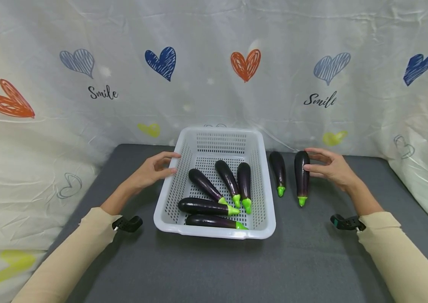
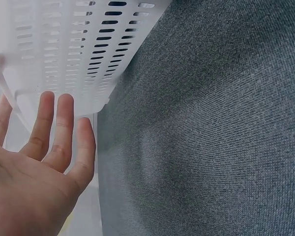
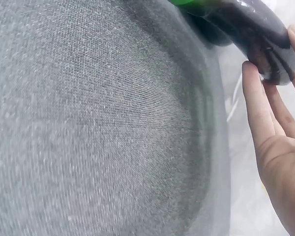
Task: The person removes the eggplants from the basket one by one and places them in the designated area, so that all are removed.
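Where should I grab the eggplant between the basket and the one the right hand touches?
Grip the loose eggplant round its dark middle, probably from above, pinching its long sides. It lies lengthwise, green end toward the camera, with the basket on its left and the other eggplant on its right, so coming sideways looks tight.

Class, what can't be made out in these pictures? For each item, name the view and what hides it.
- Left wrist view: the left hand is cut off by the left edge.
- Left wrist view: the basket wall hides most of its contents.
- Right wrist view: the top edge cuts off the green end of the eggplant.
- Head view: the basket's back rim hides most of a grey drawing.
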`<state>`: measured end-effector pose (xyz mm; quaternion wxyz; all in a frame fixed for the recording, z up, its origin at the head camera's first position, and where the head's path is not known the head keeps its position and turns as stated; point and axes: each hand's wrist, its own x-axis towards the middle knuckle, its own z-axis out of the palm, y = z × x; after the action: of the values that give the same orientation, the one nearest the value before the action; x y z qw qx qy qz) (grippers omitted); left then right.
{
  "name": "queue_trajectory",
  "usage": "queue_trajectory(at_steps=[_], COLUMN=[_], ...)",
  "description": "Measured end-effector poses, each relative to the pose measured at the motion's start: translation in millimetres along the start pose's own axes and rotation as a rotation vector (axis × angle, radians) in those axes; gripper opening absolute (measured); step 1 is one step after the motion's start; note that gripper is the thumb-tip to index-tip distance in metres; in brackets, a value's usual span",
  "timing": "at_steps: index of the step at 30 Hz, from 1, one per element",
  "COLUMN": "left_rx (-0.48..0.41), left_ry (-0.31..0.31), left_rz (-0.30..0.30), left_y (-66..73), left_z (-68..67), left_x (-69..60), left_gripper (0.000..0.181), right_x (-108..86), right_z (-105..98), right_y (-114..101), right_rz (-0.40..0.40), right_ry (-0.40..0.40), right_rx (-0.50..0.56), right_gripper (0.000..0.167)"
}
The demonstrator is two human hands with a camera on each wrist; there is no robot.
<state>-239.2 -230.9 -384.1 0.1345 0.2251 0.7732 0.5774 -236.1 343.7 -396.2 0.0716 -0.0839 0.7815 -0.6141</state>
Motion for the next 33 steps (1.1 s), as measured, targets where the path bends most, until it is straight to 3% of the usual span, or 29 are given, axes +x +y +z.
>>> queue_trajectory(at_steps=[15, 33], left_rx=[0.011, 0.008], left_ry=[-0.001, 0.009], left_rz=[0.000, -0.014], left_y=[-2.8, -1.8], left_z=[-2.0, -0.7], left_x=[-1.1, 0.5], left_gripper=[0.051, 0.050], right_x=[21.1, 35.8], right_z=[8, 13], right_y=[6, 12], right_rz=[0.042, 0.027], right_ry=[0.037, 0.030], right_rx=[0.043, 0.092], right_gripper=[0.066, 0.067])
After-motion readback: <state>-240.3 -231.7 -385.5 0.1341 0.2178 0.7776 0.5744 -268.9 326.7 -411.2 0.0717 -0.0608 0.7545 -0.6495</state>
